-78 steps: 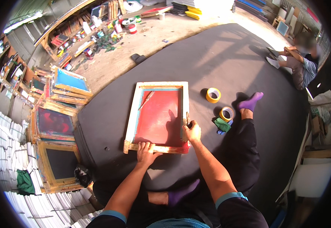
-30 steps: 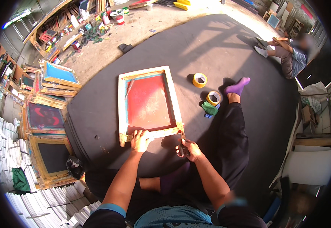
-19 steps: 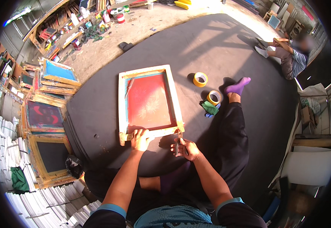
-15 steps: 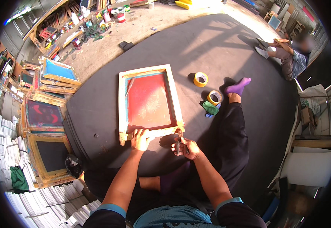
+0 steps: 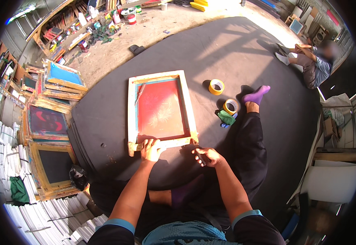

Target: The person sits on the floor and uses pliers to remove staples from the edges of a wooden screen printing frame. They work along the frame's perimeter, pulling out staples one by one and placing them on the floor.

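Note:
A wooden screen-printing frame (image 5: 189, 104) with red mesh lies before me on a dark mat (image 5: 104, 98). A thin stick-like piece (image 5: 140, 92) rests along its upper left inner edge. My left hand (image 5: 151, 151) is closed over the near rail, left of its middle. At the near right corner, my right hand (image 5: 209, 156) is wrapped round dark-handled pliers (image 5: 199, 150). Their jaws point toward that corner; whether they touch the wood I cannot tell. Right of the frame are one yellow tape roll (image 5: 216, 86) and another tape roll (image 5: 230, 107) beside a green cloth (image 5: 226, 118).
My purple-socked foot (image 5: 256, 94) lies right of the tape. Stacked screen frames (image 5: 65, 76) and white paper bundles (image 5: 43, 222) line the left side. A seated person (image 5: 314, 65) is at the far right. Paint cans and bottles (image 5: 116, 18) stand at the back left.
My right hand has shifted slightly to the right and turned, with the pliers still in it. The left hand and the screen-printing frame have stayed in place.

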Action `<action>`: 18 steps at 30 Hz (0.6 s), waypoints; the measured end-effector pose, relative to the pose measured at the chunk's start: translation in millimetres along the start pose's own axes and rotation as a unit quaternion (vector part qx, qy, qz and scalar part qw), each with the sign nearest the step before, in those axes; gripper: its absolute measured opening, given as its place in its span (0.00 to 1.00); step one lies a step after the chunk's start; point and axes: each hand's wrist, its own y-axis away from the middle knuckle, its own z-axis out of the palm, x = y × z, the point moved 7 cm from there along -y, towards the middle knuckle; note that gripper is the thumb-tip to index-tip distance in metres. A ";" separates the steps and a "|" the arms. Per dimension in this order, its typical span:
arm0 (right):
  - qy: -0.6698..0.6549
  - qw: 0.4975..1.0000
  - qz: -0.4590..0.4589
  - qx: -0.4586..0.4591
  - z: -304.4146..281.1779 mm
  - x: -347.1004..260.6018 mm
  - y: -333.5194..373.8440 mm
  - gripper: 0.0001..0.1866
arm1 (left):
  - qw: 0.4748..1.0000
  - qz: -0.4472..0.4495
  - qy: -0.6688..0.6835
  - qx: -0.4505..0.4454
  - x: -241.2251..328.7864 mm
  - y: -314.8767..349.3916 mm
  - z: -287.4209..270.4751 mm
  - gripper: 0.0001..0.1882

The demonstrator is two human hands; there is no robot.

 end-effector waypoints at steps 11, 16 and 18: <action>0.299 0.920 -0.083 0.240 -16.7 -14.4 -3.2 0.12 | 1.000 0.009 -0.001 0.024 1.0 0.0 0.4 0.23; 0.348 0.883 -0.096 0.301 -10.9 -9.4 -1.4 0.15 | 1.000 0.003 0.013 0.020 0.5 3.1 0.3 0.22; 0.369 0.865 -0.116 0.320 -10.5 -8.6 -2.2 0.16 | 1.000 0.006 0.022 0.016 0.3 2.9 -0.1 0.22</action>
